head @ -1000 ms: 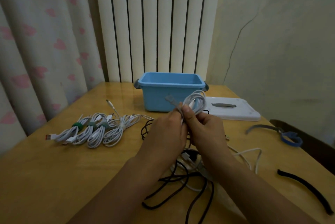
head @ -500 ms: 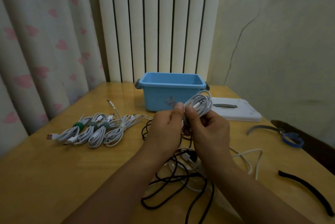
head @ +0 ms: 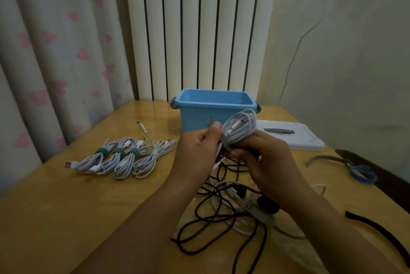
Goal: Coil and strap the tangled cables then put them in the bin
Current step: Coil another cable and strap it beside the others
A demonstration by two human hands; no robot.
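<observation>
A single wide-angle view comes from the person's head, facing forward and down across the wooden counter (head: 55, 218) toward the room's corner. Both forearms enter from the bottom edge, and the hands sit close to the lens at centre frame. The blue bin (head: 195, 116) stands farther off, the white radiator (head: 199, 29) behind it. The curtain (head: 55, 52) bows at the left edge.
</observation>
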